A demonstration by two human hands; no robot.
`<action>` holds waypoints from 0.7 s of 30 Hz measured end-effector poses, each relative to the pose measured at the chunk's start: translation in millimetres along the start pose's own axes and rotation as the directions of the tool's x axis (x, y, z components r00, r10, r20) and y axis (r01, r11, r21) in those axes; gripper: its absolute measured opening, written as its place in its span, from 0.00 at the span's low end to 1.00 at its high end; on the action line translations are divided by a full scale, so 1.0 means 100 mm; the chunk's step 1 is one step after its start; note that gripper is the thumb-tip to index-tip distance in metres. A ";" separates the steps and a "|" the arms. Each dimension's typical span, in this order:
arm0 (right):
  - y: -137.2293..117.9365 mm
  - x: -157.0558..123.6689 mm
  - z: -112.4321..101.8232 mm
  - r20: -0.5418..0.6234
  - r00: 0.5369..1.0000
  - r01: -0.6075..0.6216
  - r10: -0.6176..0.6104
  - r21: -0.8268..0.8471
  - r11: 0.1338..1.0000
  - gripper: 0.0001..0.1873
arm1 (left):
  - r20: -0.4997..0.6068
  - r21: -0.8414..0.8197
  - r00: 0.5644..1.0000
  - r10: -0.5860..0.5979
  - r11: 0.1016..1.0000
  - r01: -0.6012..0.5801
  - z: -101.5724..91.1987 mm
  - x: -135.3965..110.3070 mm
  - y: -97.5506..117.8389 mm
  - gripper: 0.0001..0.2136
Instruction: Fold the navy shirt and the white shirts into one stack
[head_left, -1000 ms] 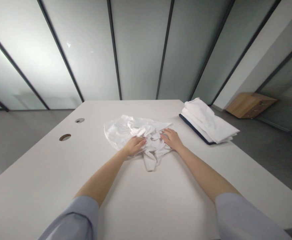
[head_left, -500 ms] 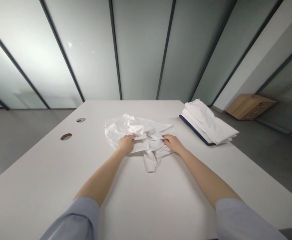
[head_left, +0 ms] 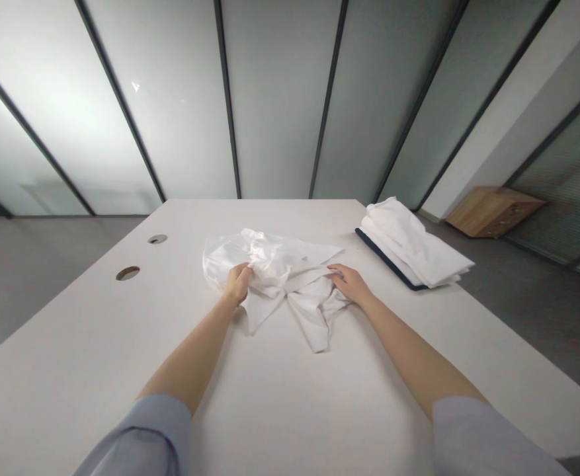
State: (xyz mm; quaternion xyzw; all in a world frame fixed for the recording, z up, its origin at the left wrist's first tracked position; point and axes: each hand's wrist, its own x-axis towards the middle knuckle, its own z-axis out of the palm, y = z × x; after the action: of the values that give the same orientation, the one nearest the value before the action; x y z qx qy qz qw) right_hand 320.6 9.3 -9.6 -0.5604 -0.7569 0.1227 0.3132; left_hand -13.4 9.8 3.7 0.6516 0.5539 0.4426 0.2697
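The soft, light white cloth garment (head_left: 280, 274) lay crumpled at the middle of the white table (head_left: 280, 396), where the left hand (head_left: 239, 283) was closed on a gathered fold and the right hand (head_left: 352, 285) rested open on the cloth, and a fold seemed the best place for taking hold.
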 end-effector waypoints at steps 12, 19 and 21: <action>-0.34 -0.03 -0.05 0.296 0.955 -0.037 -0.037 0.241 0.970 0.29 | 0.016 0.655 0.995 -0.098 0.753 0.063 0.01 0.01 0.07 0.13; -0.28 0.00 -0.07 0.290 0.948 -0.079 0.129 -0.177 0.981 0.21 | -0.370 0.411 0.913 -0.170 0.852 0.324 -0.17 0.10 -0.09 0.13; -0.27 0.01 -0.08 0.284 0.946 -0.068 0.159 -0.303 0.950 0.23 | -0.378 0.273 0.913 -0.152 0.924 0.267 -0.18 0.11 -0.11 0.15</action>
State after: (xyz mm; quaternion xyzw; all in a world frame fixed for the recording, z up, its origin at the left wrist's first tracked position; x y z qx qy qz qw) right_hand 304.5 -0.4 11.4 -0.6175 -0.7719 0.1137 0.0995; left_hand -34.3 20.0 6.1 0.5331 0.7246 0.4240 0.1043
